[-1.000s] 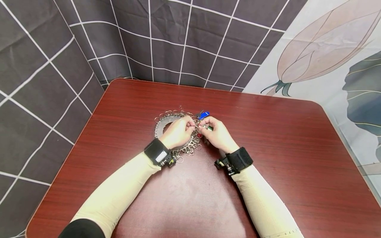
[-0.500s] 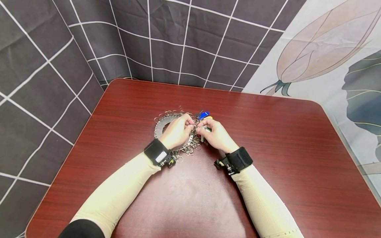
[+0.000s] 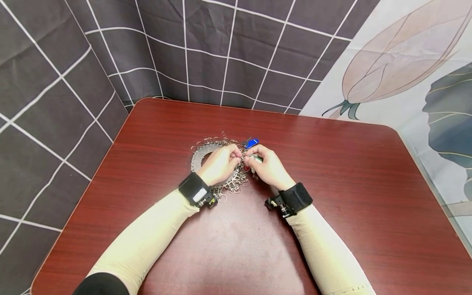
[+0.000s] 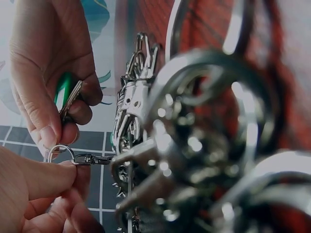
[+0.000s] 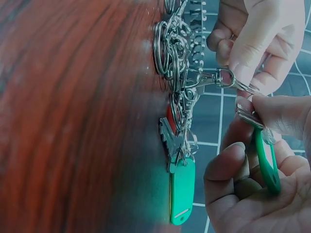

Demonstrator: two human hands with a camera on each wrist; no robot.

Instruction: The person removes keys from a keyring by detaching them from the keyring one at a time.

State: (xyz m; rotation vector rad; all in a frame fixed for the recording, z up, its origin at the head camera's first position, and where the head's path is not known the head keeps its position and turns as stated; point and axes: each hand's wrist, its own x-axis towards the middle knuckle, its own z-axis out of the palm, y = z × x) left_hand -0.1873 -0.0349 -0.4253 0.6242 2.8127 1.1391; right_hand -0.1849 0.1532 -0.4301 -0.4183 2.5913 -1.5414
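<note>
A flat metal hoop [image 3: 198, 157], hung with swivel clasps and split rings, lies under and beside both hands. My left hand [image 3: 220, 164] reaches over it and pinches a split ring [image 4: 61, 145] between thumb and finger. That ring is joined to a swivel clasp [image 5: 211, 77] stretching out from the hoop. My right hand [image 3: 269, 167] meets the left at the ring, holding a key [image 5: 250, 116] by thumb and fingers. A green key tag [image 5: 266, 162] attached to the key lies against the palm. Key tip and split ring overlap at the fingertips.
A blue key tag [image 3: 252, 143] lies behind the right hand on the red-brown table [image 3: 332, 172]. Another green tag [image 5: 183, 189] with a notched key [image 5: 169, 138] hangs at the hoop's edge. Beyond the table stands a grey checked cloth [image 3: 210, 65].
The right hand has shifted and turned slightly at the ring. A yellow tag that showed behind it half a second ago is hidden now. The left hand has hardly moved.
</note>
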